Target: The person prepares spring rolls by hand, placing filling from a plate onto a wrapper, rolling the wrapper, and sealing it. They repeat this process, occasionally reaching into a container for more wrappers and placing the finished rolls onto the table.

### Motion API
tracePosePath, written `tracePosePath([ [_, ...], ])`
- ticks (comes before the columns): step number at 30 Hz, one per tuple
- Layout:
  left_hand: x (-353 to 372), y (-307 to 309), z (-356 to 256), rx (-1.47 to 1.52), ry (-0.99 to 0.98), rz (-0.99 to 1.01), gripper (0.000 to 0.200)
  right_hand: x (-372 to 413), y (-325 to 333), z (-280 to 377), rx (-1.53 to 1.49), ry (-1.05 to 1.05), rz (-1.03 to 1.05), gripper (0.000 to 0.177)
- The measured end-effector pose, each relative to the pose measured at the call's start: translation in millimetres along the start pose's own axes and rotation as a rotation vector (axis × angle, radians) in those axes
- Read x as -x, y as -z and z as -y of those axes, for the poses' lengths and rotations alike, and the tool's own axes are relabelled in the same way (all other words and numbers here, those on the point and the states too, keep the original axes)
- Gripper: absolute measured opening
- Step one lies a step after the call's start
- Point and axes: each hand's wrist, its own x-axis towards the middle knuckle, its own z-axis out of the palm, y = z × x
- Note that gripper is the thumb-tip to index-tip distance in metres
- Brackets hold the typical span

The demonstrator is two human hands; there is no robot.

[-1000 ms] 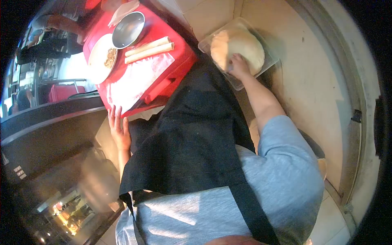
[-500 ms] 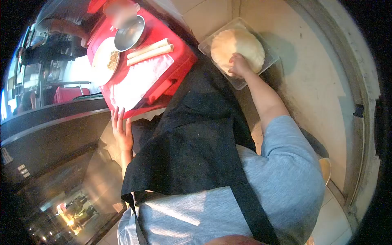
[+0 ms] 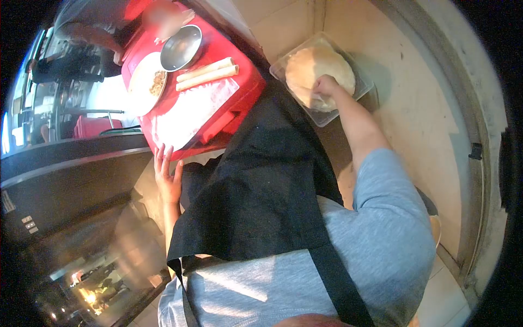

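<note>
A stack of round, pale wrappers (image 3: 310, 65) lies in a clear plastic container (image 3: 322, 117) at the upper right. My right hand (image 3: 327, 87) is closed at the stack's lower right part, pinching what looks like the edge of a wrapper. Near the front corner of a red table (image 3: 248, 82), my left hand (image 3: 168, 171) has its fingers spread and holds nothing. Just beyond its fingertips lies a white sheet (image 3: 188, 117). Two rolled wrappers (image 3: 207, 76) rest side by side above that sheet. A white plate (image 3: 143, 90) with brown filling (image 3: 158, 83) is to their left.
A metal bowl (image 3: 181, 48) stands behind the rolls. Another person's arm (image 3: 95, 35) shows at the upper left. A dark counter edge (image 3: 76, 158) runs along the left, and a wall (image 3: 425, 98) is on the right.
My right hand has closed from a looser pose on the stack and moved slightly. The whole view has shifted a little, with the table and container now slightly lower and further right.
</note>
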Motion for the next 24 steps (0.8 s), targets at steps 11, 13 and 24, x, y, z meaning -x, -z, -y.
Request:
tracePosePath([
  [11,4,-3,10,-0.003,0.005,-0.011,0.053,23,-41,-19,-0.028,0.335,-0.341,0.009],
  [13,2,-5,9,-0.016,-0.014,-0.001,0.053,32,-36,-4,0.025,0.262,-0.318,0.009],
  [24,5,-4,9,-0.015,-0.017,-0.008,0.052,15,-25,-44,-1.086,-0.271,-0.695,0.054],
])
